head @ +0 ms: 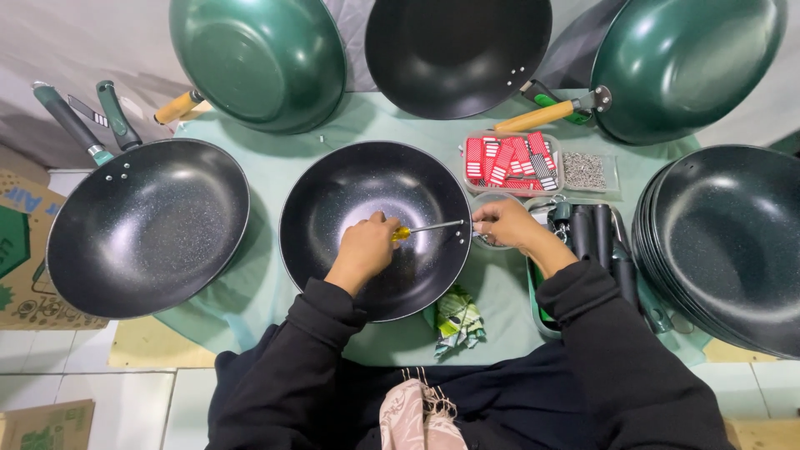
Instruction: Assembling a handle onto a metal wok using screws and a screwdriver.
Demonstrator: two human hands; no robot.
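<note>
A black speckled wok [358,179] without a handle lies in the middle of the green-covered table [258,275]. My left hand [367,246] is inside it, gripping the yellow handle of a screwdriver [421,227] whose shaft points right toward the wok's rim holes. My right hand [504,223] rests at that right rim, fingers pinched at the screwdriver's tip; what it holds is too small to tell.
Another black wok with a handle [146,225] lies at left, a stack of black woks [733,242] at right. Three woks lean at the back [258,58] [458,50] [687,62]. Trays hold red tags [508,158], screws [583,169] and dark handles [596,237]. A crumpled wrapper [457,317] lies near me.
</note>
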